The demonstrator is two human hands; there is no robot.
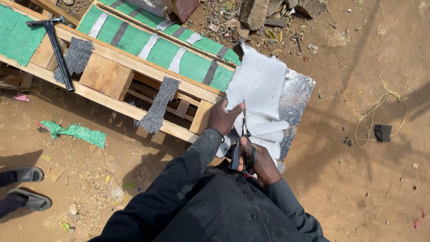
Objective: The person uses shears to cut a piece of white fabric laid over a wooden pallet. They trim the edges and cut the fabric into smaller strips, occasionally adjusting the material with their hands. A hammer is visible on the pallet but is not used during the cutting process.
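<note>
A sheet of white padded cloth (259, 83) with a silvery foil backing (296, 96) lies over the right end of a wooden frame (134, 62). My left hand (222, 117) presses down on the cloth's left edge, thumb on the fabric. My right hand (260, 162) grips black scissors (245, 134), whose blades point away from me and sit in the cloth. Cut strips of the white cloth are folded beneath the blades.
The wooden frame carries green mesh panels (134, 38) with grey and white fabric strips. A black hammer (58, 49) lies on its left. A green mesh scrap (76, 132), another person's sandalled feet (27, 188), stones (255, 11) and a yellow cord (380, 112) lie on the dirt.
</note>
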